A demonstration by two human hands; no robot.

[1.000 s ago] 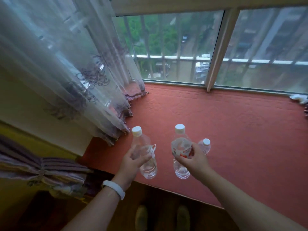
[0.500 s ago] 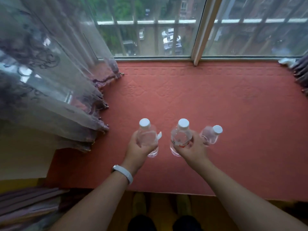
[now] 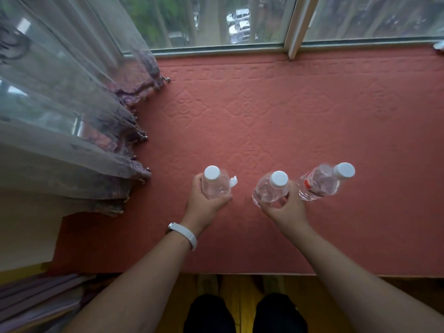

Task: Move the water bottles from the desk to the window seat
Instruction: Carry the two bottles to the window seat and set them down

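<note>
Three water bottles are hovering low over the window seat point(image 3: 288, 116): the left hand point(image 3: 206, 200) is gripping one bottle point(image 3: 215, 185); the right hand point(image 3: 282, 205) is clutching a middle bottle point(image 3: 270, 191) and, at its two o'clock, a tilted bottle point(image 3: 322, 182). Placement is underway; next, probably, comes standing each upright and letting go.

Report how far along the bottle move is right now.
Done: three bottles have reached the window seat, none visibly released. In hand: the left hand grips one bottle; the right hand holds two bottles, one tilted outward. Left: letting go. The desk is out of view.
</note>
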